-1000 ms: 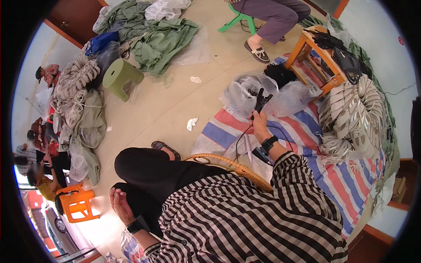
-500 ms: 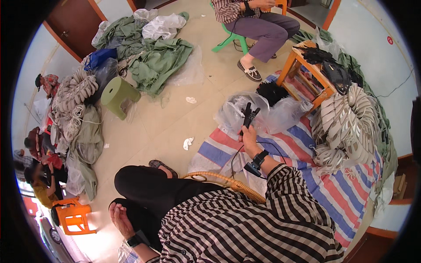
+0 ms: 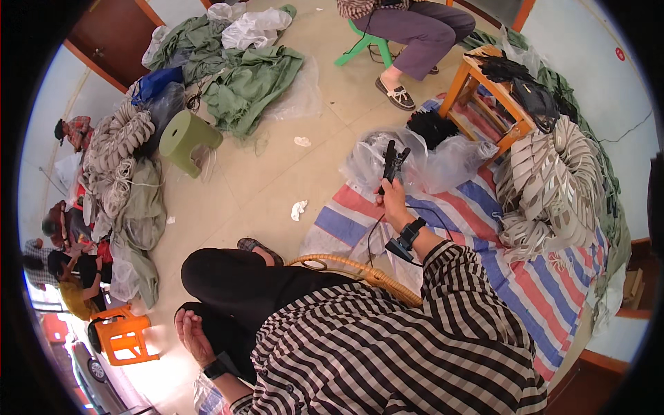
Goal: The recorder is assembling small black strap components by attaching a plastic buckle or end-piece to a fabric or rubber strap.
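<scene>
One outstretched hand [image 3: 395,205] around gadget [image 3: 393,166]

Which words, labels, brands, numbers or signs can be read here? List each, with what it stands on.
No text can be read.
Round red mark on the wall at the right: too small to read.
Black tool in the right hand: no legible lettering.

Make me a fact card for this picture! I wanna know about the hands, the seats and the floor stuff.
Right hand: holding a black tool
Left hand: loosely curled, nothing seen in it, by the trousers
Near right hand: clear bags, striped sheet
Seats: olive stool, orange stool, bright green stool under a seated person
Floor: green cloth, white scraps
</scene>
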Motion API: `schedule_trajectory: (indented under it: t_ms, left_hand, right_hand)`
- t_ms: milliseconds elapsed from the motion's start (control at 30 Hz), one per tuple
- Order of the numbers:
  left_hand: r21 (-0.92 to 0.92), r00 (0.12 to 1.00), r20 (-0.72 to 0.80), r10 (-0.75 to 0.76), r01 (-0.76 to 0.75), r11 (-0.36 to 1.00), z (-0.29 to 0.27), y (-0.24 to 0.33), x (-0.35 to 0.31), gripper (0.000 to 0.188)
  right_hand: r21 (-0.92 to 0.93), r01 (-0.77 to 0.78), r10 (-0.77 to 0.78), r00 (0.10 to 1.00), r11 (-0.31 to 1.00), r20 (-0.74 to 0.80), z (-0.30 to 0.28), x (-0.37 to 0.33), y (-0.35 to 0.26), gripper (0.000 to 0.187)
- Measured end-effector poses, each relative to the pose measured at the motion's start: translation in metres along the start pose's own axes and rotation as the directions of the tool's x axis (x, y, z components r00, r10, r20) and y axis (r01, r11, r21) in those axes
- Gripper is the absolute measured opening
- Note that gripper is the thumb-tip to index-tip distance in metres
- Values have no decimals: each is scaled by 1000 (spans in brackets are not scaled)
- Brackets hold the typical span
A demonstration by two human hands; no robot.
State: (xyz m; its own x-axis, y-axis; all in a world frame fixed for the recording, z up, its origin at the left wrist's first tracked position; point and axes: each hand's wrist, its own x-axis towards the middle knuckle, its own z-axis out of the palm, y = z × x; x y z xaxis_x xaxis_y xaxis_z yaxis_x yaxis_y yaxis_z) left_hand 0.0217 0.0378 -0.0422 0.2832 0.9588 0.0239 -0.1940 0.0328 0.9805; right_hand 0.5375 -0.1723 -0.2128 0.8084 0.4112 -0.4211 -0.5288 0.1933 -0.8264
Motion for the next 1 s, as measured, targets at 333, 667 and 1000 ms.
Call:
schedule_trajectory:
  t_ms: [333,667,1000]
  left_hand:
    - [-16,1000,-30,4,-5,1000,-1,1,-5,27]
    - [-23,999,-52,13,-14,1000,-5,0,-6,27]
    - [-7,998,-60,-3,3,1000,-5,2,-6,26]
  right_hand:
    - [-2,28,-28,996,1000,-86,-3,10,-5,17]
    - [-16,-128,129,991,992,29,11,-17,24,17]
    - [-145,-141,141,990,979,-10,2,-20,30,17]
